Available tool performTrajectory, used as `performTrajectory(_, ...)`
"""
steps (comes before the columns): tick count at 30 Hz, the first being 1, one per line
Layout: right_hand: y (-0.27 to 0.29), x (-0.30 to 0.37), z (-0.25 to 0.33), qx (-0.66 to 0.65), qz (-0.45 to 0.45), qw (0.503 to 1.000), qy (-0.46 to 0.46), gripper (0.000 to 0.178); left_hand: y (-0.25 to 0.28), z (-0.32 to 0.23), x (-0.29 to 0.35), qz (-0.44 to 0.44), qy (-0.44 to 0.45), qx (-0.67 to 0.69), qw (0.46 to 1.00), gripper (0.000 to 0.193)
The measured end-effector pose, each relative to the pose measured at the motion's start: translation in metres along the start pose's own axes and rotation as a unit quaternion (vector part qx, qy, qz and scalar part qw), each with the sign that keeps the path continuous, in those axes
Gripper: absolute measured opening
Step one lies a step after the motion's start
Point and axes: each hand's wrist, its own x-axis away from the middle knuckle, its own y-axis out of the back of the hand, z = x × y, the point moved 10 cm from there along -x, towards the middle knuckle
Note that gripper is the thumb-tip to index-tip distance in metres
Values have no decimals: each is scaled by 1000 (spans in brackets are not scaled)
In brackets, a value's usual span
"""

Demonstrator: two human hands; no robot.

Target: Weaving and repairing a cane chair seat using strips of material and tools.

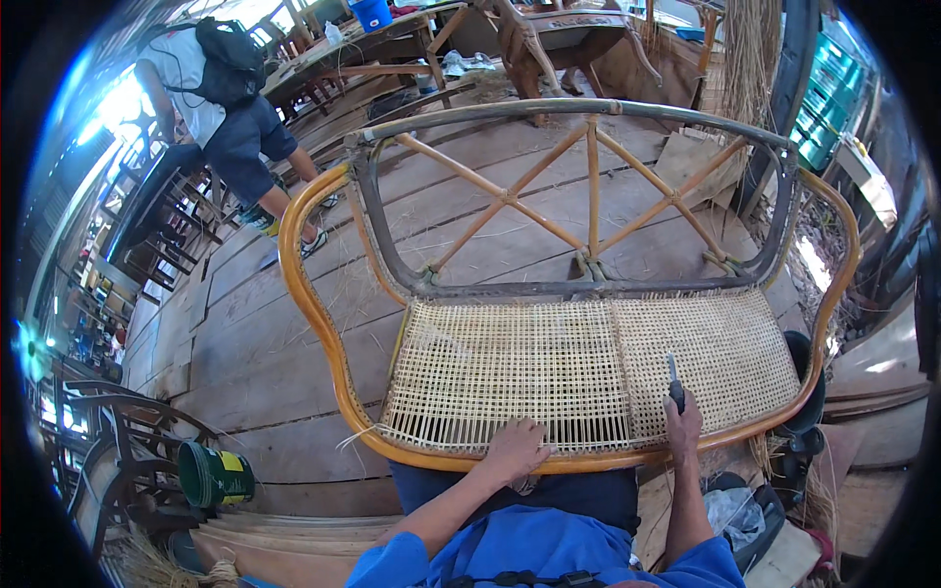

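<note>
A rattan bench [328,294] with a curved golden-brown frame faces me, its front rail close to my lap. Pale woven cane [510,358] covers its seat, with a seam dividing it into two panels. Along the left panel's front edge the weave is looser, with bare strands running to the rail. My left hand [518,451] lies there, fingers stretched over the cane and rail. My right hand [683,426] is closed around a black-handled tool [676,394] with a narrow metal blade, pointing up over the right panel. The blade's exact kind is unclear.
A person with a black backpack [230,64] stands at the far left. A green bucket [216,474] lies tipped at left beside dark curved chair frames [118,441]. A wooden chair [549,39] and long workbench [363,44] stand behind. Fibre strands [750,59] hang at back right.
</note>
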Motion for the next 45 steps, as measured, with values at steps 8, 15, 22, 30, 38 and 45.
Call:
performTrajectory(8,-108,36,89,83,462,874,129,32,-4,-1,10,44,32,-1,999,44)
performTrajectory(15,-120,36,80,161,514,842,34,33,-10,-4,7,75,60,49,994,39)
performTrajectory(22,-135,39,94,185,537,817,103,38,-7,2,13,102,59,60,991,38)
performTrajectory(30,-118,24,105,9,453,891,10,31,28,71,34,60,23,91,994,40)
performTrajectory(38,-187,67,159,-21,485,871,75,37,31,120,73,76,52,19,996,44)
performTrajectory(45,-203,92,156,23,573,819,36,35,33,119,76,156,70,76,982,43)
